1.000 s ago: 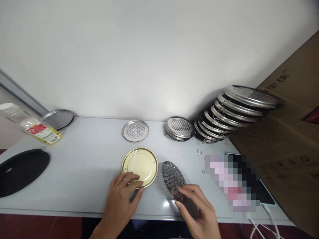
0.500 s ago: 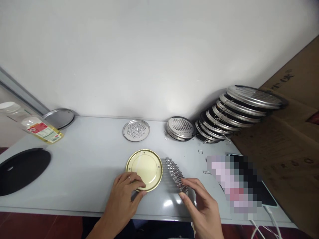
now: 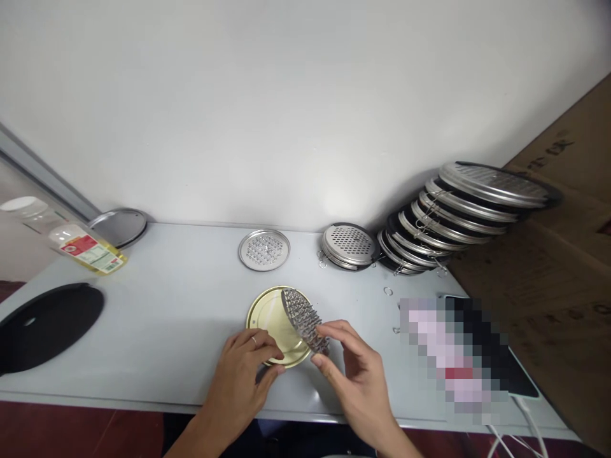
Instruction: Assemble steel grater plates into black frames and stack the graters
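Left hand: grip is pinching the near rim of the gold disc at the front of the worktop. Right hand: grip is pinching the spiked disc by its near end, tilted over the gold disc's right part. Handling well, I judge, is keeping fingertips on the edge, off the spikes, while the left is steadying the gold rim. Spiked disc is covering some gold; whether they are touching, cannot tell. Pixelated patch is masking things at right; black plate is running out of frame.
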### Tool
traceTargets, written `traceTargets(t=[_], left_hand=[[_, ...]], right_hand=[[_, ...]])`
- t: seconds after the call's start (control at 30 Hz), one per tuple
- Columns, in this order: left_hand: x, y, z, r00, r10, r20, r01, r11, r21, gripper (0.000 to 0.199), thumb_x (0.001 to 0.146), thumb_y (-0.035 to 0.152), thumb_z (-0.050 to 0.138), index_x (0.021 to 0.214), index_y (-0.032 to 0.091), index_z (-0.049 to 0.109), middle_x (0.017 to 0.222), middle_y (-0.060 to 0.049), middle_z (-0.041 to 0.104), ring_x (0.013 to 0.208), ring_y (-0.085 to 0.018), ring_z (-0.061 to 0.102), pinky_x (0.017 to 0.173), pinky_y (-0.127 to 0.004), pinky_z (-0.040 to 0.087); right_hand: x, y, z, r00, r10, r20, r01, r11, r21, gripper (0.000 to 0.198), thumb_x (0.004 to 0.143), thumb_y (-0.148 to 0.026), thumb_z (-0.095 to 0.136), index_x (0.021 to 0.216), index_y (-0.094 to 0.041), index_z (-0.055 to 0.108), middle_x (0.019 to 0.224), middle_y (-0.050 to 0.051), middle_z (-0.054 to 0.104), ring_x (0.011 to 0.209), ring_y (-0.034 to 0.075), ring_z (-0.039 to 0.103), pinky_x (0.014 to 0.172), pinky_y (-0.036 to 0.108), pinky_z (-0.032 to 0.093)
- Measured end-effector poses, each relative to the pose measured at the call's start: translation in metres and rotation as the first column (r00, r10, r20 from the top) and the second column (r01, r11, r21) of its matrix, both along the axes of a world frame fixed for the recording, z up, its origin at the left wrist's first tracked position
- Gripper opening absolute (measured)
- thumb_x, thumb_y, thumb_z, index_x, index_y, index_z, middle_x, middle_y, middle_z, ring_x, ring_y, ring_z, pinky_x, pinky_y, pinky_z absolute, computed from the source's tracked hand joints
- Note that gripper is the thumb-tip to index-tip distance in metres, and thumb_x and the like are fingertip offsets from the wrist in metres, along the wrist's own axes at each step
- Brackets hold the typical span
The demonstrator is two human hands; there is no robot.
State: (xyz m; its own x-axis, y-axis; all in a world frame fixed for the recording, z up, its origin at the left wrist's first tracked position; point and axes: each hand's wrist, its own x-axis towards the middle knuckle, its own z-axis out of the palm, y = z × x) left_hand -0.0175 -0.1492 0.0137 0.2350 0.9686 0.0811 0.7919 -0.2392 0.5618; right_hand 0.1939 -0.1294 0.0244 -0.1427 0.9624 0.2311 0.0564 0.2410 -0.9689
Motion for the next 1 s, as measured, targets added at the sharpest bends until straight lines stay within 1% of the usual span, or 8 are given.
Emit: traceTargets(t=[0.27,0.43,0.57,0.67,0.77,0.9,1.0], left_hand=[[0.000,0.004,0.009,1.000,-0.015,0.010,0.016,0.997,-0.081,0.013,0.085,0.021,0.068,0.093,0.031,0.073,0.099,0.001,0.071,0.104,-0.024,0.061,0.092,-0.044,0.044],[0.000,0.004,0.010,1.000,-0.028,-0.011,0.028,0.998,-0.058,0.012,0.086,0.022,0.067,0.092,0.031,0.072,0.103,0.000,0.072,0.108,-0.025,0.060,0.092,-0.044,0.045],[-0.001,0.005,0.007,0.998,-0.052,-0.037,0.051,0.998,-0.021,0.013,0.086,0.021,0.067,0.093,0.031,0.072,0.104,-0.001,0.072,0.107,-0.026,0.060,0.089,-0.044,0.047],[-0.003,0.003,-0.001,0.997,-0.067,-0.042,0.069,0.997,0.041,0.015,0.087,0.022,0.067,0.097,0.031,0.072,0.105,0.000,0.072,0.104,-0.025,0.061,0.089,-0.044,0.049],[-0.007,-0.003,-0.012,0.999,-0.047,0.022,0.043,0.987,0.154,0.012,0.089,0.025,0.065,0.099,0.030,0.069,0.105,-0.001,0.070,0.101,-0.023,0.062,0.089,-0.041,0.050],[-0.020,-0.006,-0.020,0.997,-0.014,0.073,-0.007,0.957,0.289,0.009,0.088,0.026,0.065,0.097,0.027,0.064,0.107,-0.004,0.064,0.104,-0.023,0.060,0.092,-0.039,0.050],[-0.030,0.000,-0.020,0.995,0.085,0.044,-0.095,0.931,0.352,0.021,0.087,0.032,0.065,0.105,0.024,0.060,0.114,-0.008,0.061,0.109,-0.026,0.058,0.095,-0.044,0.049]], right_hand=[[-0.013,0.004,-0.003,0.999,0.049,0.012,-0.050,0.999,0.014,0.026,0.087,-0.020,0.070,0.112,-0.028,0.069,0.103,0.007,0.064,0.097,0.022,0.061,0.085,0.037,0.051],[-0.018,0.008,-0.002,0.996,0.083,0.017,-0.083,0.996,0.014,0.025,0.087,-0.019,0.069,0.110,-0.029,0.069,0.102,0.005,0.064,0.096,0.021,0.060,0.085,0.037,0.050],[-0.020,0.010,-0.002,0.986,0.120,0.115,-0.125,0.991,0.038,0.024,0.087,-0.018,0.069,0.109,-0.027,0.069,0.102,0.006,0.063,0.096,0.021,0.059,0.084,0.037,0.050],[-0.022,0.011,-0.006,0.966,0.125,0.228,-0.158,0.979,0.131,0.024,0.086,-0.017,0.070,0.109,-0.023,0.069,0.100,0.007,0.063,0.097,0.023,0.057,0.083,0.037,0.050],[-0.022,0.013,-0.013,0.948,0.084,0.308,-0.156,0.964,0.217,0.026,0.085,-0.014,0.070,0.109,-0.021,0.068,0.099,0.008,0.063,0.097,0.024,0.055,0.083,0.039,0.050],[-0.021,0.014,-0.015,0.917,0.054,0.396,-0.167,0.952,0.258,0.027,0.082,-0.011,0.071,0.108,-0.020,0.068,0.100,0.008,0.064,0.097,0.024,0.054,0.084,0.039,0.048],[-0.020,0.014,-0.014,0.882,0.064,0.467,-0.211,0.939,0.270,0.026,0.082,-0.012,0.073,0.105,-0.021,0.068,0.099,0.006,0.066,0.097,0.023,0.054,0.085,0.039,0.046]])
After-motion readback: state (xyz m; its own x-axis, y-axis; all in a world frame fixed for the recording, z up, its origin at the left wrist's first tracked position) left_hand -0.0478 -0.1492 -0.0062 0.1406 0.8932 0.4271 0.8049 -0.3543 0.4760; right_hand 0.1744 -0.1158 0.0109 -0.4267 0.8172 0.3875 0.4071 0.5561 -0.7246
